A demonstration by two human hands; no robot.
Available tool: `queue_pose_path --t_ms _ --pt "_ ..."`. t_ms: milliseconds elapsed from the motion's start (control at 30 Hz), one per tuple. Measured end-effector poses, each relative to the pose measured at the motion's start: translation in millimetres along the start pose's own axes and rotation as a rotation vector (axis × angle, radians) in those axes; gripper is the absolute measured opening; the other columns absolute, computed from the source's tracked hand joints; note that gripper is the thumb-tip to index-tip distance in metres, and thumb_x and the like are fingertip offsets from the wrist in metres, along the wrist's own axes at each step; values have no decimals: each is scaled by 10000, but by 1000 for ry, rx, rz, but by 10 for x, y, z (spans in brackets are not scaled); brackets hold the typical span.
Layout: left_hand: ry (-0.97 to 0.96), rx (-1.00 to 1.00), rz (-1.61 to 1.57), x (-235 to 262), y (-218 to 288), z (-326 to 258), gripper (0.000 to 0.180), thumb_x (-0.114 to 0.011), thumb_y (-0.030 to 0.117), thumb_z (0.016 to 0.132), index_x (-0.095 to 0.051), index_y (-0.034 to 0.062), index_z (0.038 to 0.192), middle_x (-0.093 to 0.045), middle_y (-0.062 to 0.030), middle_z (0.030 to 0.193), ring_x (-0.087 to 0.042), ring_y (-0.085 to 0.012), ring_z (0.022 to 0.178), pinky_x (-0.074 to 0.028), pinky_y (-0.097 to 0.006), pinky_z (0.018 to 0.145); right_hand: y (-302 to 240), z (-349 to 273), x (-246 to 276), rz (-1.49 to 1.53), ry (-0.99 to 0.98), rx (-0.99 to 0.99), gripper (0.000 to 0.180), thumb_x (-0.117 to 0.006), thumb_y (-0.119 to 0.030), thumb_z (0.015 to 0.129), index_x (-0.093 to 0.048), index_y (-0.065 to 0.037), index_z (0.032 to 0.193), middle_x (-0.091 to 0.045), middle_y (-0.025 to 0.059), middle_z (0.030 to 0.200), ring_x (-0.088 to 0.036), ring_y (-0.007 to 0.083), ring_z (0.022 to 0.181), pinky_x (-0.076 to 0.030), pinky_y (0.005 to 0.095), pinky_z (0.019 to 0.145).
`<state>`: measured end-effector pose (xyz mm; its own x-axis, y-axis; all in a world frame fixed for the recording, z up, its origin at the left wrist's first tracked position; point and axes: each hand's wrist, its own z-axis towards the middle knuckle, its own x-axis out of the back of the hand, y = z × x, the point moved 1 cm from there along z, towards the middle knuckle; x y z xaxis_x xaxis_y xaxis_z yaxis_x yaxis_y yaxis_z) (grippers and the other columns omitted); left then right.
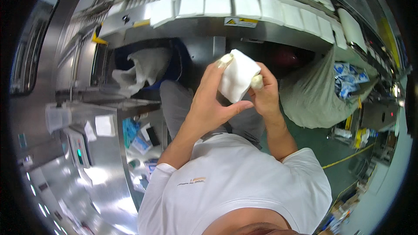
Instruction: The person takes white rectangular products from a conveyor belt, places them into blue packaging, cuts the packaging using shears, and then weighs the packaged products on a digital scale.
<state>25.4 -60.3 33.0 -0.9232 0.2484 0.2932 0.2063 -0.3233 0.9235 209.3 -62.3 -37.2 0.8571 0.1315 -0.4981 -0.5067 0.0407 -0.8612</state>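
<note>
A stack of folded white wipes (240, 75) is held up in front of my chest, tilted, between both hands. My left hand (208, 98) is closed on its left edge, with the fingertips at the top corner and the thumb stretched below the lower end. My right hand (266, 93) grips the right side, its fingers bent around that edge. Pale covers sit on some fingertips of both hands. Beyond the hands, a metal conveyor (183, 28) carries a row of similar white stacks (217, 4).
A grey-green sack (307, 98) with blue-and-white packets (346, 78) hangs at the right. At the left stands a blue bin (180, 58) with a pale liner (150, 65). A steel table (104, 156) at the lower left bears a scale (78, 150) and a white stack (104, 125).
</note>
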Motion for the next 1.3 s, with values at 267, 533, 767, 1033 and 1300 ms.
queue_pose_path --t_ms 267,533,767,1033,1300 --pt "245 126 -83 61 6 -457 823 -873 16 762 -449 -9 1466 -511 -114 1373 -551 -231 1289 -487 -361 1060 3 20 -244 210 -68 -251 432 -541 -297 1089 -547 34 1367 -664 105 1222 -679 185 1090 -584 352 934" --pt "414 101 28 436 -94 -1026 734 -845 9 753 -506 32 1404 -533 -146 1327 -562 -289 1229 -486 -371 1007 210 -88 -940 28 -151 -293 305 -574 -142 1059 -597 50 1294 -690 97 1151 -692 137 1008 -592 302 903" --pt "509 185 -122 1120 -112 -1753 1041 -955 203 716 -329 42 1532 -480 -149 1420 -512 -267 1347 -430 -412 1124 579 -122 -1643 -251 -354 -276 309 -604 -34 963 -635 26 1264 -686 52 1137 -659 117 1009 -532 281 882" --pt "581 177 -675 1546 -168 -2675 701 -778 241 933 -416 31 1495 -576 -88 1360 -551 -177 1254 -460 -361 1061 835 -351 -2826 -451 -845 -247 378 -627 -10 979 -578 4 1353 -685 91 1188 -655 139 1085 -508 270 942" --pt "1350 569 271 2723 355 -4141 299 -706 175 975 -648 76 1251 -680 -59 1136 -649 -162 1023 -547 -348 894 1640 -428 -3911 -390 -1159 -292 385 -587 -14 992 -516 34 1367 -680 141 1174 -656 163 1078 -511 288 929"
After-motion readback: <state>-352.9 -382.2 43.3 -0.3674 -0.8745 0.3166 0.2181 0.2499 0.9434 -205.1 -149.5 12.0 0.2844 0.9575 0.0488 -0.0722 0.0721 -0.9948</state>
